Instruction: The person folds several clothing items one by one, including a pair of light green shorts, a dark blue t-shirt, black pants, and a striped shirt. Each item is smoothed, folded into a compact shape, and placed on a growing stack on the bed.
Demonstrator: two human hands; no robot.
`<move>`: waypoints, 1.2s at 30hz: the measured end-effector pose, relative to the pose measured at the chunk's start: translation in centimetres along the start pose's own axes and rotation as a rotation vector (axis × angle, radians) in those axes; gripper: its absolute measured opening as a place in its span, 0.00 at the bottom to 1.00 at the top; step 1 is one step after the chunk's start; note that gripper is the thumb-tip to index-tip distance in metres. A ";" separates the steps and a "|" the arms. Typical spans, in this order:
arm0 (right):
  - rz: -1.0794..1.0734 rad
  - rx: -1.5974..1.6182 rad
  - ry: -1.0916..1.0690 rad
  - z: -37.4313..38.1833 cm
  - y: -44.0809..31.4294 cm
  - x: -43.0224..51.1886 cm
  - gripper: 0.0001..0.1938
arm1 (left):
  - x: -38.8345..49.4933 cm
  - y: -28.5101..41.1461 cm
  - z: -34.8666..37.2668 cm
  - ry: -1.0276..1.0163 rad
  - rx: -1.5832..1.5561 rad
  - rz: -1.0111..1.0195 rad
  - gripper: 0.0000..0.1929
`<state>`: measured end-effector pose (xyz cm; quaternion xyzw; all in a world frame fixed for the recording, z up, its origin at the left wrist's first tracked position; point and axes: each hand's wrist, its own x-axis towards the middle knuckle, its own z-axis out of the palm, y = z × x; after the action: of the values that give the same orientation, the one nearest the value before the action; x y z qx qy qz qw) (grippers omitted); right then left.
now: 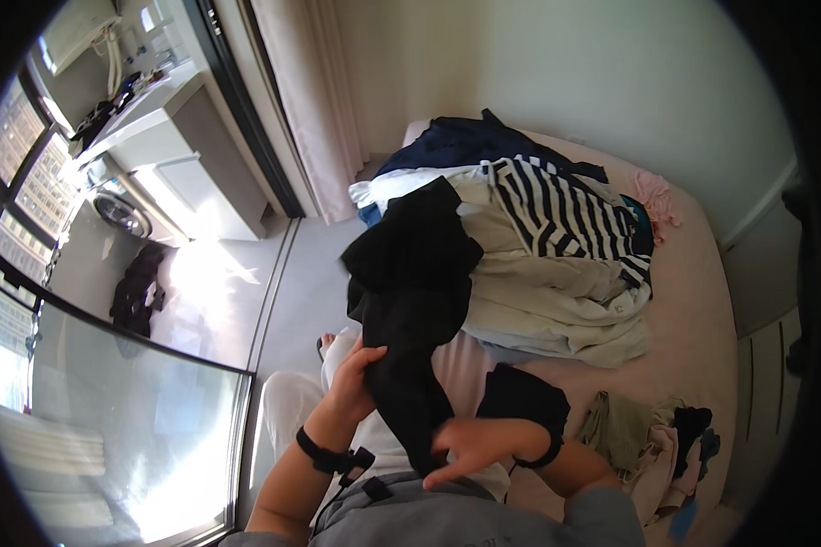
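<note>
A black cloth garment [417, 273] stretches from above the person's lap up over the edge of the clothes pile. My left hand [356, 376] grips its left side, with the thumb lying over the fabric. At its narrow lower end is my right hand [475, 444], closed on the cloth near the waist, partly blurred. A folded black cloth [527, 403] lies on the bed just beyond my right wrist. Past the black garment, a black-and-white striped top [561, 208] rests on beige garments [554, 294], with a navy garment [465, 143] behind.
The pink-sheeted bed [698, 308] stands against a wall. Small crumpled clothes [657, 444] lie at its near right, and a pink cloth [653, 195] at its far corner. A glass partition [144, 424], a curtain [315, 102] and a washing machine [120, 212] are to the left.
</note>
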<state>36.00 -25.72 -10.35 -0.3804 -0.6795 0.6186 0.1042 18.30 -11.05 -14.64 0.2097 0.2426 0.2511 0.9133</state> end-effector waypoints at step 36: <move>-0.358 -0.083 1.213 -4.3 -8.4 -4.8 0.15 | -11.1 7.2 -6.7 0.279 0.640 0.647 0.10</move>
<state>38.69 -25.10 -0.15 -0.5475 -0.5762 0.2388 0.5579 3.69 -9.87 -12.62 0.5094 0.3502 0.4612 0.6365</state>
